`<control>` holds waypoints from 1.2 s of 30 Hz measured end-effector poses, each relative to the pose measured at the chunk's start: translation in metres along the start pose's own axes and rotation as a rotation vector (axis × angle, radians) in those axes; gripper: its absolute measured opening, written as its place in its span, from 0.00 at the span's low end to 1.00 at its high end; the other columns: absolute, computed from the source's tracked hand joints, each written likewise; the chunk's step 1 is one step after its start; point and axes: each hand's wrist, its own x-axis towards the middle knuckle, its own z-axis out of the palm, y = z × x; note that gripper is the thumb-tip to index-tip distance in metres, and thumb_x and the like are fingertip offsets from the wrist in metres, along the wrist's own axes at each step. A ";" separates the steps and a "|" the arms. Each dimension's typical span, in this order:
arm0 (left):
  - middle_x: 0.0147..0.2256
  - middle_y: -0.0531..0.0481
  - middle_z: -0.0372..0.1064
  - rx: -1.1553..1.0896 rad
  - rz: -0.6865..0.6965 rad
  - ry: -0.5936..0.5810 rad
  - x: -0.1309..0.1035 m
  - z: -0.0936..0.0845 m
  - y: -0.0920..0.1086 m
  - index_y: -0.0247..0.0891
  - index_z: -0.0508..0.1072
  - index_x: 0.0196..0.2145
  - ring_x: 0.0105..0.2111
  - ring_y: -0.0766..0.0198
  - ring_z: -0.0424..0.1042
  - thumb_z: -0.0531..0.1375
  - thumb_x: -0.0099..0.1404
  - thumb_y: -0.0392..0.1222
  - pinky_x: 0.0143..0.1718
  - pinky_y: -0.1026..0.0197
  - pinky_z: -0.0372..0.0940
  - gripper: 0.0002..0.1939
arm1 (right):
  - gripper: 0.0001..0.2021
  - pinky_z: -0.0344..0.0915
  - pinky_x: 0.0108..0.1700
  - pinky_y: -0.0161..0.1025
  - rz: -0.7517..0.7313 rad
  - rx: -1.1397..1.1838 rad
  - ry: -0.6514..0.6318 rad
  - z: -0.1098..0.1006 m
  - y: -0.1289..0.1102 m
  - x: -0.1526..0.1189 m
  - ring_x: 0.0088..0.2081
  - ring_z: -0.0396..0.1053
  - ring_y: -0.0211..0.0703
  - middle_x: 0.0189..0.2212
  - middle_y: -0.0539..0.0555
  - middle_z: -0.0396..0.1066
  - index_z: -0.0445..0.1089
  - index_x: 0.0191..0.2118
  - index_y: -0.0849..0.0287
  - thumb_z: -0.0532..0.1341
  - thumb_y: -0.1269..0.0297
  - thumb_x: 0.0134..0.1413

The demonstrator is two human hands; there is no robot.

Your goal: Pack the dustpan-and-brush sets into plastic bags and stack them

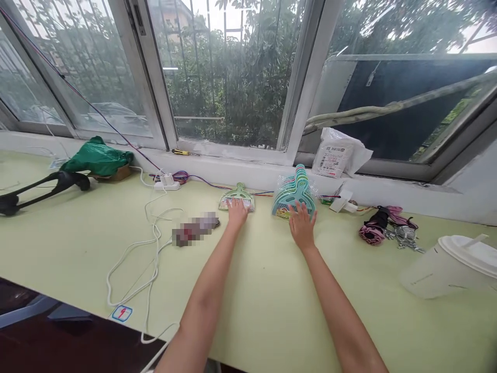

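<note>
My left hand (237,211) lies on the lower edge of a small green dustpan-and-brush set (239,192), fingers stretched over its label. That set rests flat on the table with its handle toward the window. Farther right, a stack of similar teal dustpan-and-brush sets (297,189) stands partly in clear plastic wrap, handles pointing up and back. My right hand (303,224) is at the stack's front, fingers spread and overlapping its lower edge. Whether the fingertips press on it, I cannot tell. Neither hand is closed around anything.
A blurred-out object (196,229) and a tangled white cable (155,243) lie left on the pale green table (267,300). A power strip (167,182) sits by the wall. At right are pink-and-black cords (375,228) and a lidded cup (446,267); a white package (334,155) leans on the sill.
</note>
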 end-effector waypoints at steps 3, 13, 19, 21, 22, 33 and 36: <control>0.52 0.33 0.65 0.127 0.011 -0.185 -0.017 -0.009 -0.004 0.38 0.68 0.49 0.59 0.40 0.55 0.58 0.60 0.47 0.57 0.29 0.26 0.20 | 0.23 0.29 0.64 0.63 -0.052 0.084 -0.088 0.000 -0.023 -0.012 0.65 0.45 0.49 0.62 0.54 0.55 0.58 0.60 0.51 0.45 0.69 0.61; 0.51 0.40 0.67 0.046 0.441 -0.399 -0.134 -0.031 0.059 0.44 0.64 0.53 0.55 0.48 0.62 0.56 0.61 0.43 0.61 0.36 0.32 0.21 | 0.26 0.47 0.61 0.56 -0.022 0.299 -0.441 -0.026 -0.066 -0.057 0.63 0.51 0.50 0.62 0.55 0.56 0.57 0.61 0.50 0.58 0.58 0.56; 0.61 0.31 0.50 0.240 -0.022 -0.139 -0.169 -0.083 0.034 0.36 0.61 0.57 0.61 0.44 0.49 0.50 0.64 0.56 0.58 0.38 0.45 0.29 | 0.24 0.51 0.60 0.54 -0.076 0.369 -0.554 -0.072 -0.069 -0.088 0.62 0.54 0.51 0.59 0.53 0.60 0.65 0.54 0.45 0.63 0.52 0.51; 0.59 0.29 0.55 0.297 -0.074 -0.153 -0.172 -0.097 0.024 0.35 0.70 0.46 0.60 0.41 0.52 0.51 0.64 0.56 0.55 0.38 0.48 0.24 | 0.28 0.52 0.60 0.52 -0.131 0.418 -0.568 -0.076 -0.068 -0.091 0.61 0.55 0.51 0.59 0.53 0.61 0.66 0.55 0.45 0.67 0.52 0.45; 0.57 0.30 0.58 0.288 -0.073 -0.180 -0.172 -0.101 0.020 0.35 0.73 0.40 0.59 0.40 0.53 0.52 0.63 0.56 0.55 0.37 0.48 0.22 | 0.28 0.53 0.60 0.51 -0.146 0.446 -0.561 -0.075 -0.067 -0.092 0.60 0.57 0.51 0.58 0.53 0.62 0.67 0.53 0.45 0.68 0.52 0.43; 0.25 0.50 0.71 -1.058 -0.694 -0.255 -0.125 -0.058 0.046 0.36 0.67 0.36 0.24 0.65 0.71 0.65 0.50 0.43 0.27 0.63 0.65 0.17 | 0.14 0.60 0.55 0.51 0.051 0.708 -0.353 -0.074 -0.062 -0.087 0.52 0.67 0.49 0.49 0.55 0.72 0.75 0.43 0.51 0.63 0.56 0.50; 0.25 0.51 0.70 -1.151 -0.697 -0.148 -0.111 -0.043 0.055 0.35 0.67 0.36 0.23 0.67 0.71 0.62 0.54 0.40 0.27 0.65 0.66 0.12 | 0.20 0.43 0.62 0.61 0.133 0.515 -0.185 -0.087 -0.068 -0.082 0.60 0.56 0.52 0.56 0.53 0.64 0.68 0.52 0.47 0.59 0.52 0.54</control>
